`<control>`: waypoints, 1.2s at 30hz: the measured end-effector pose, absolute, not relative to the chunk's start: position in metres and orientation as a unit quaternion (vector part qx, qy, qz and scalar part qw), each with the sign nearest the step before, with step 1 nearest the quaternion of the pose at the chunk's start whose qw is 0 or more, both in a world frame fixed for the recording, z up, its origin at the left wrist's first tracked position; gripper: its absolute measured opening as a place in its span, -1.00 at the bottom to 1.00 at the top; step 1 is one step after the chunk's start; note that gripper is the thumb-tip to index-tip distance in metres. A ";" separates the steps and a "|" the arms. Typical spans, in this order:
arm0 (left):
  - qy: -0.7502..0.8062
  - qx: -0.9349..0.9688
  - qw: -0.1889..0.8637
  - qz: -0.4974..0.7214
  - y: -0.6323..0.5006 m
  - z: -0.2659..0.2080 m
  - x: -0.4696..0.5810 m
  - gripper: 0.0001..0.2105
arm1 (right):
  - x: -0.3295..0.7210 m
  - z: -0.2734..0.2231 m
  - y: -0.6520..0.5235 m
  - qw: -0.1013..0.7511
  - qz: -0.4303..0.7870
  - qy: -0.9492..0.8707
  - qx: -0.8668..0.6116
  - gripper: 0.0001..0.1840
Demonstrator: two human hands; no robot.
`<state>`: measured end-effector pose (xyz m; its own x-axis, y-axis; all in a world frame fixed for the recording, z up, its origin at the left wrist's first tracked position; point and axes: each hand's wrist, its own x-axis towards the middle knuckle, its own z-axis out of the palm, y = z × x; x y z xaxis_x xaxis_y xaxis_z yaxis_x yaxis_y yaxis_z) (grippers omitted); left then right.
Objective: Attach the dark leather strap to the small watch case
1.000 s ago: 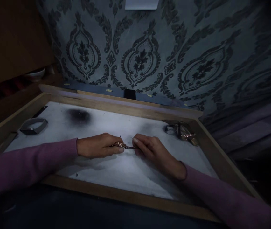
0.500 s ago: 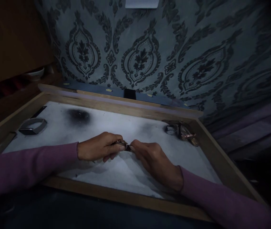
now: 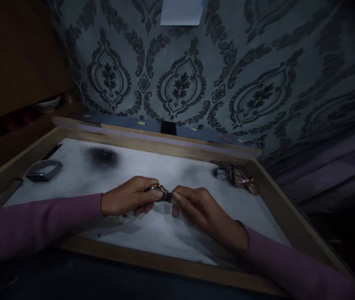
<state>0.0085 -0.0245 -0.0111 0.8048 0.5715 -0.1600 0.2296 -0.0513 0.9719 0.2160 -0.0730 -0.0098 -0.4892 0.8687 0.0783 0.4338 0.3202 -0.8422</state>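
Note:
Over the white floor of a wooden tray (image 3: pixel 133 260), both my hands meet at a wristwatch (image 3: pixel 167 196) with a dark strap. My left hand (image 3: pixel 132 196) is closed around the watch case, its thumb lying on top near the shiny rim. With thumb and fingers, my right hand (image 3: pixel 201 208) pinches the strap on the right side of the case. Most of the case and the strap's far end are hidden by my fingers.
At the tray's left stands a grey watch with a looped band (image 3: pixel 44 171). Several watches (image 3: pixel 235 175) lie heaped in the back right corner. A dark smudge (image 3: pixel 102 156) marks the white floor. Patterned wallpaper (image 3: pixel 180 87) rises behind.
My right hand has shifted slightly right along the strap, so more of the dark strap shows between my hands. The left hand keeps its hold. The whole view has tilted up a little.

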 end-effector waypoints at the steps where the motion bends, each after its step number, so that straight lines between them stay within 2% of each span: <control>1: 0.281 0.712 0.629 0.136 -0.024 -0.011 0.008 -0.70 | 0.217 -0.010 -0.073 0.270 0.407 -0.762 -0.426 -0.51; 10: 0.287 0.714 0.627 0.122 -0.024 -0.009 0.008 -0.71 | 0.219 -0.006 -0.073 0.250 0.455 -0.736 -0.434 -0.50; 19: 0.292 0.701 0.641 0.112 -0.022 -0.010 0.008 -0.70 | 0.221 -0.008 -0.067 0.238 0.560 -0.683 -0.404 -0.46; 29: 0.303 0.694 0.645 0.099 -0.023 -0.011 0.009 -0.70 | 0.222 -0.005 -0.064 0.224 0.572 -0.689 -0.385 -0.49; 36: 0.300 0.706 0.636 0.080 -0.022 -0.012 0.008 -0.70 | 0.223 -0.002 -0.064 0.198 0.561 -0.700 -0.395 -0.44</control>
<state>0.0076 -0.0224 -0.0118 0.8072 0.5258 -0.2683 0.3216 -0.0105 0.9468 0.2226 -0.0642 -0.0017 -0.6095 0.7753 -0.1658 0.3308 0.0587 -0.9419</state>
